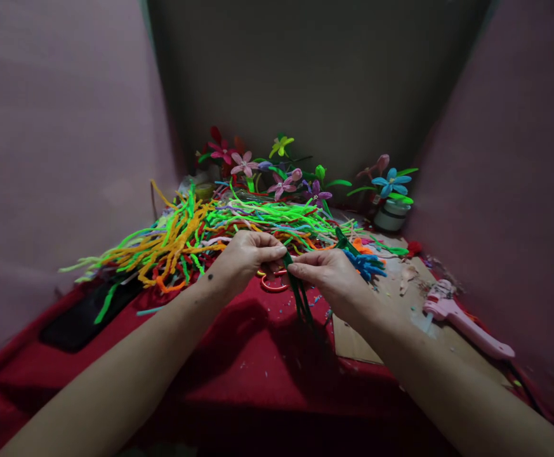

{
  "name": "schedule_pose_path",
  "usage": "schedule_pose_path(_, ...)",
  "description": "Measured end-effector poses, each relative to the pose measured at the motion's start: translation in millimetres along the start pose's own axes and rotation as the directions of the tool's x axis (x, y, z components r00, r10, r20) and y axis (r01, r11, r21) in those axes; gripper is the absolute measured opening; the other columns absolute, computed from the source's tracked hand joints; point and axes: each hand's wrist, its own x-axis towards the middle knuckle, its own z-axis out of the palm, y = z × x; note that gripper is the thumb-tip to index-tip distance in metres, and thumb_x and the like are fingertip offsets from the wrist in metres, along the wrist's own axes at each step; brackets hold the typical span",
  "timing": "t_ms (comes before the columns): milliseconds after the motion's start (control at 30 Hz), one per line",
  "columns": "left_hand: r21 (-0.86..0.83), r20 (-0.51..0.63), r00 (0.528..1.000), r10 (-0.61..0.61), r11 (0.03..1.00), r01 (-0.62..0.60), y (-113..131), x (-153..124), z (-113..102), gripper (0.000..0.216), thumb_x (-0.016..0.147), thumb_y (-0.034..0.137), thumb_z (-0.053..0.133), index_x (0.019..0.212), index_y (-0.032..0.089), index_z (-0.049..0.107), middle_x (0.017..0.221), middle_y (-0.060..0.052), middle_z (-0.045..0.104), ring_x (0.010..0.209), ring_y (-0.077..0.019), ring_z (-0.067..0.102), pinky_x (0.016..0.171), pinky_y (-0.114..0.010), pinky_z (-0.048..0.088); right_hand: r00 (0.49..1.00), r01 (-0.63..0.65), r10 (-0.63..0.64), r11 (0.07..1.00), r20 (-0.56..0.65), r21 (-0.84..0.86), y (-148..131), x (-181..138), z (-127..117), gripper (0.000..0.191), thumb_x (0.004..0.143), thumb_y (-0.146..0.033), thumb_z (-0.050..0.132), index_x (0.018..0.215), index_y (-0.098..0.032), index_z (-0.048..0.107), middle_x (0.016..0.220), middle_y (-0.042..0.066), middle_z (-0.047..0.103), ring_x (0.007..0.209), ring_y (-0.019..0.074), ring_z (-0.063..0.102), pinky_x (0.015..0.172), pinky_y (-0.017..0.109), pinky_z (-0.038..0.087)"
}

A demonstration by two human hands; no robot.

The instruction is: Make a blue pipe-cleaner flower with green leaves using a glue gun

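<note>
Dark green pipe cleaners (300, 297) hang down between my two hands above the red cloth. My left hand (256, 255) pinches their upper end between thumb and forefinger. Close beside it, my right hand (327, 271) pinches the same strands a little lower, fingertips nearly touching the left ones. Scissors with red-orange handle loops (275, 287) lie on the cloth just behind the strands, partly covered by my left fingers. A bundle of blue pipe cleaners (366, 265) lies beyond my right hand.
A heap of green and orange pipe cleaners (186, 231) spreads across the back. Behind stand fuzzy flowers (281, 185) and a small pot (391, 214). At right, a pink glue gun (464, 320) rests on cardboard (355, 343). A black phone-like slab (84, 317) lies left.
</note>
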Motion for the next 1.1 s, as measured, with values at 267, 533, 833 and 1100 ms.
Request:
schedule_pose_path(267, 0.282, -0.041, 0.989, 0.144, 0.951, -0.127, 11, -4, 1, 0.013, 0.066, 0.026, 0.065, 0.066, 0.012, 0.065, 0.058, 0.002, 0.053, 0.055, -0.0093, 0.046, 0.052, -0.021, 0.034, 0.989, -0.144, 0.136, 0.959, 0.048, 0.245, 5, -1, -4, 0.012, 0.060, -0.022, 0.070, 0.064, -0.011, 0.065, 0.055, 0.005, 0.068, 0.047, 0.0129, 0.061, 0.052, 0.025, 0.048)
schedule_pose_path(533, 0.000, 0.051, 0.998, -0.026, 1.000, 0.026, 5, -1, 2, 0.013, 0.070, 0.024, 0.060, 0.064, 0.014, 0.054, 0.046, 0.007, 0.038, 0.040, -0.0038, 0.028, 0.041, -0.019, 0.019, 0.998, -0.057, 0.057, 0.989, -0.001, 0.137, 9, -5, -1, 0.008, 0.070, -0.021, 0.061, 0.069, -0.014, 0.065, 0.052, -0.002, 0.061, 0.042, 0.0104, 0.055, 0.043, 0.022, 0.041)
schedule_pose_path(833, 0.068, 0.057, 0.998, 0.000, 0.998, -0.004, 5, -3, 6, 0.014, 0.071, 0.025, 0.058, 0.063, 0.015, 0.052, 0.045, 0.007, 0.041, 0.040, -0.0043, 0.031, 0.041, -0.018, 0.022, 0.989, -0.051, 0.010, 0.958, 0.146, 0.282, 18, -5, 7, 0.022, 0.074, -0.033, 0.062, 0.072, -0.012, 0.068, 0.063, 0.002, 0.063, 0.057, 0.0102, 0.053, 0.056, 0.022, 0.040)
schedule_pose_path(1100, 0.194, -0.025, 0.996, 0.082, 0.978, -0.076, 6, -2, 8, 0.014, 0.073, 0.025, 0.055, 0.066, 0.015, 0.050, 0.048, 0.006, 0.044, 0.043, -0.0052, 0.035, 0.041, -0.018, 0.026, 0.941, -0.252, 0.112, 0.862, 0.320, 0.440, 26, -5, 5, 0.024, 0.072, -0.035, 0.063, 0.076, -0.011, 0.064, 0.047, -0.001, 0.057, 0.043, 0.0107, 0.054, 0.051, 0.024, 0.043)
